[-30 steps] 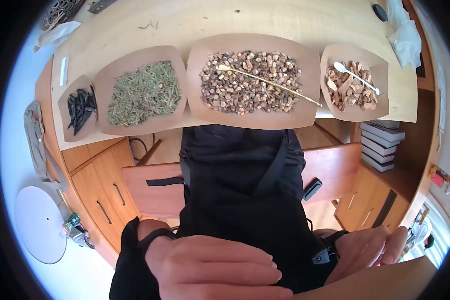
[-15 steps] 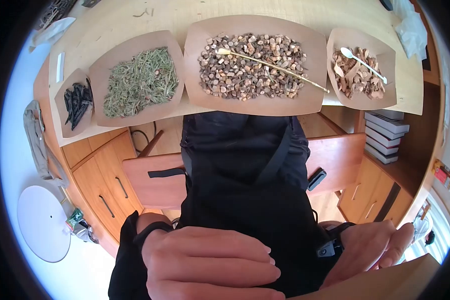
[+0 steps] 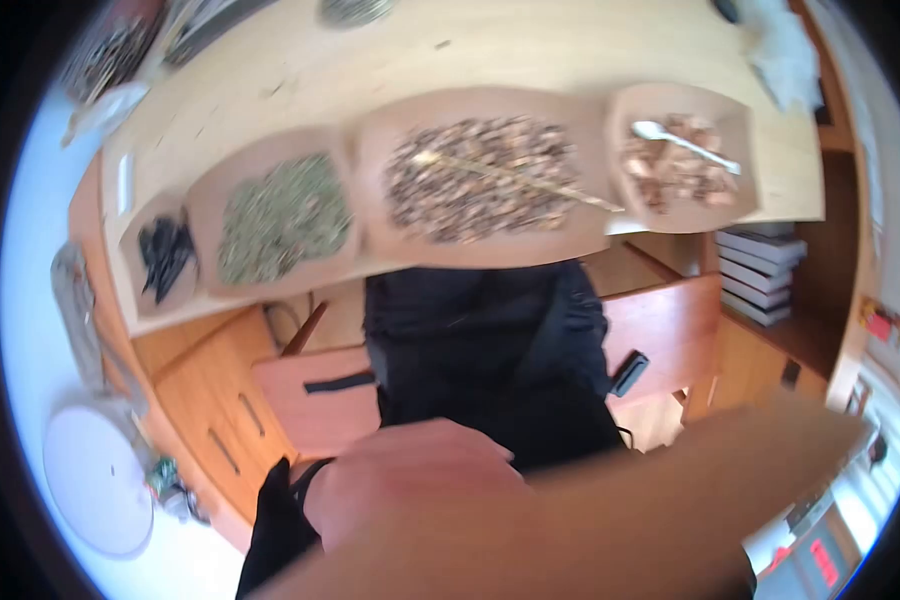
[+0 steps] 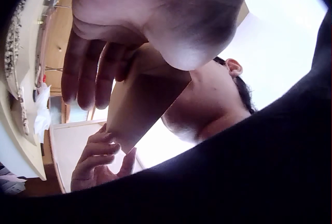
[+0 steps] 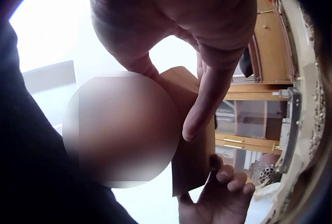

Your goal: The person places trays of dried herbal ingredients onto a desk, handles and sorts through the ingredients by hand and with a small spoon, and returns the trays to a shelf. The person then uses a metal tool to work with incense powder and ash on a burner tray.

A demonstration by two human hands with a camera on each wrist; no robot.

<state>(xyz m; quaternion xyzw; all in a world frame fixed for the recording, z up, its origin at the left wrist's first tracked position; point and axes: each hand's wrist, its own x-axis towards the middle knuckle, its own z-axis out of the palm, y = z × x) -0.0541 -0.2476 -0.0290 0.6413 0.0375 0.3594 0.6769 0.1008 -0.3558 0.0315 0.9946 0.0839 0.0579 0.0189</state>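
Observation:
A brown paper piece (image 3: 610, 510), folded in the left wrist view, spans the bottom of the head view close to the camera. My left hand (image 3: 410, 475) is partly behind it; in the right wrist view its thumb and fingers pinch the lower end of the paper (image 5: 194, 167). The head view hides my right hand behind the paper. In the right wrist view my right hand (image 5: 181, 21) holds the upper end, thumb and fingers on opposite sides. From the left wrist view, my right hand (image 4: 98, 161) grips the far corner.
On the table (image 3: 470, 50) lie brown paper trays holding dark pods (image 3: 165, 255), green dried leaves (image 3: 285, 220), chopped stems (image 3: 480, 180) with a thin golden spoon, and brown flakes (image 3: 670, 185) with a white spoon (image 3: 685, 145). Books (image 3: 760, 270) are stacked under the right side.
The paper has risen and moved left across the view, now covering my right hand and part of my left. The head view has shifted and blurred, showing more of the table's far side.

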